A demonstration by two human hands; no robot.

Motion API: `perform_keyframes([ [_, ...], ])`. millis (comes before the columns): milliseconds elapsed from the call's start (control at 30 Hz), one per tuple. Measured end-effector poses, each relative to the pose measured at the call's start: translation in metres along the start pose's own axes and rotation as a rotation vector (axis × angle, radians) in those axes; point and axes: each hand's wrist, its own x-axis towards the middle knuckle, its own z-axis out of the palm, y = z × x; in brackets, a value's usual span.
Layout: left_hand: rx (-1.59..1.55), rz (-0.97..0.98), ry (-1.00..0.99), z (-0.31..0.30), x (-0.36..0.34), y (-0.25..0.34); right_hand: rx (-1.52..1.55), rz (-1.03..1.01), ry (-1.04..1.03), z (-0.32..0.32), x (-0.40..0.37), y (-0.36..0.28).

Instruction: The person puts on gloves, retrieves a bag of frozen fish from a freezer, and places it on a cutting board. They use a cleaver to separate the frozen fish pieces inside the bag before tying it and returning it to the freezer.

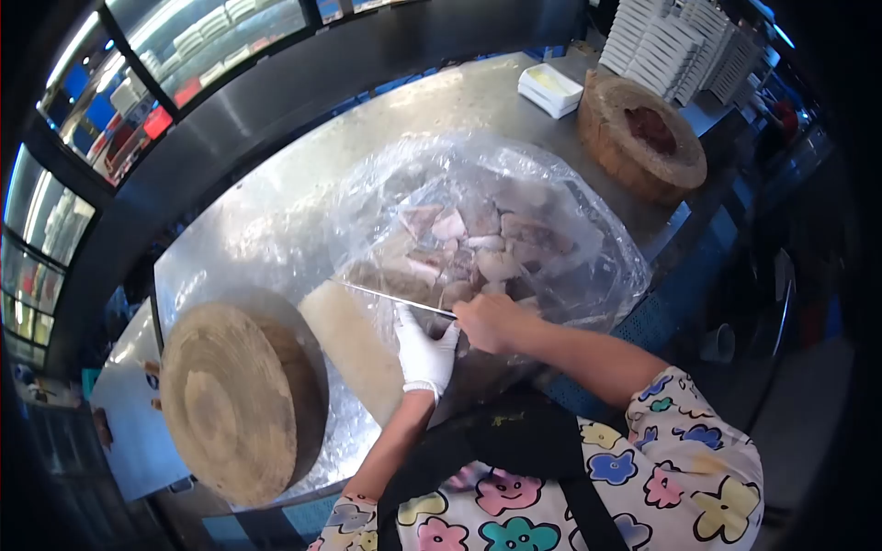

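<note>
A knife (395, 298) points left, its thin blade above the near edge of a clear plastic bag. My bare right hand (491, 322) is closed round its handle. Just below the blade, my left hand (425, 354) wears a white glove; thumb and fingers are apart and reach up toward a dark piece, and whether they grip it is unclear. Pieces of meat (464, 262) lie in a pile on and under the clear plastic bag (588, 216). Left of my gloved hand lies a pale cutting board (354, 344), partly under the plastic.
A thick round wooden block (225, 404) stands at the left. Another block (634, 138) with a dark red patch is at the back right, beside a white tray (550, 89) and stacked white trays (657, 41). The metal table (276, 197) reaches back to a dark ledge.
</note>
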Motion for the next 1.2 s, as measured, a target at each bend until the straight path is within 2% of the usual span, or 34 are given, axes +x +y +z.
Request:
perform_keyframes([
  [100,0.024,0.075,-0.006,0.008,0.025,0.010,0.075,0.079,0.059,-0.018,-0.024,0.014],
  [167,0.073,0.277,0.067,0.017,0.056,0.021,0.182,0.243,0.182,-0.034,-0.042,0.022],
  [200,0.055,0.195,-0.077,0.011,0.073,0.030,0.190,0.251,0.198,-0.036,-0.047,0.037],
  [233,0.070,0.338,-0.024,0.013,0.096,0.034,0.238,0.238,0.240,-0.039,-0.050,0.055],
  [300,0.094,0.451,-0.023,0.016,0.142,0.042,0.293,0.232,0.302,-0.052,-0.056,0.071],
  [333,0.095,0.469,-0.025,0.021,0.166,0.043,0.494,0.446,0.247,-0.067,-0.061,0.071],
  [367,0.232,0.602,-0.079,0.028,0.189,0.044,0.697,0.657,0.185,-0.078,-0.065,0.074],
  [400,0.371,0.732,-0.134,0.037,0.208,0.046,0.826,0.711,0.232,-0.080,-0.070,0.080],
  [433,0.374,0.745,-0.136,0.049,0.220,0.053,0.833,0.711,0.244,-0.075,-0.073,0.092],
  [500,-0.150,-0.002,-0.587,0.071,0.237,0.068,0.470,0.501,0.572,-0.054,-0.078,0.115],
  [533,0.297,0.491,-0.570,0.068,0.246,0.082,0.473,0.505,0.584,-0.054,-0.084,0.117],
  [567,0.300,0.501,-0.577,0.073,0.256,0.092,0.429,0.472,0.592,-0.056,-0.093,0.115],
  [633,0.033,0.309,-0.802,0.088,0.269,0.101,0.401,0.459,0.591,-0.059,-0.113,0.109],
  [667,0.037,0.296,-0.818,0.094,0.276,0.100,0.459,0.437,0.486,-0.061,-0.124,0.104],
  [700,0.285,0.572,-0.871,0.098,0.286,0.098,0.516,0.412,0.380,-0.061,-0.131,0.100],
  [733,0.533,0.852,-0.909,0.102,0.296,0.095,0.527,0.423,0.367,-0.059,-0.137,0.095],
  [767,0.782,1.139,-0.928,0.101,0.296,0.103,0.524,0.391,0.214,-0.056,-0.141,0.089],
  [800,0.919,1.111,-1.035,0.100,0.294,0.112,0.517,0.357,0.068,-0.052,-0.145,0.084],
  [833,0.913,1.115,-1.042,0.104,0.296,0.113,0.519,0.366,0.066,-0.044,-0.144,0.079],
  [900,1.105,1.460,-0.915,0.105,0.302,0.114,0.526,0.187,-0.093,-0.024,-0.134,0.069],
  [933,0.904,1.357,-0.942,0.130,0.322,0.073,0.518,0.189,-0.091,-0.015,-0.128,0.066],
  [1000,1.013,1.329,-1.000,0.117,0.313,0.090,0.447,0.184,-0.174,-0.001,-0.110,0.059],
  [1067,1.106,1.296,-1.073,0.101,0.300,0.107,0.453,0.216,-0.169,-0.005,-0.095,0.050],
  [1167,1.073,1.234,-1.038,0.092,0.297,0.102,0.473,0.257,-0.140,-0.003,-0.085,0.042],
  [1200,0.886,1.324,-0.918,0.099,0.311,0.079,0.478,0.249,-0.113,-0.002,-0.083,0.041],
])
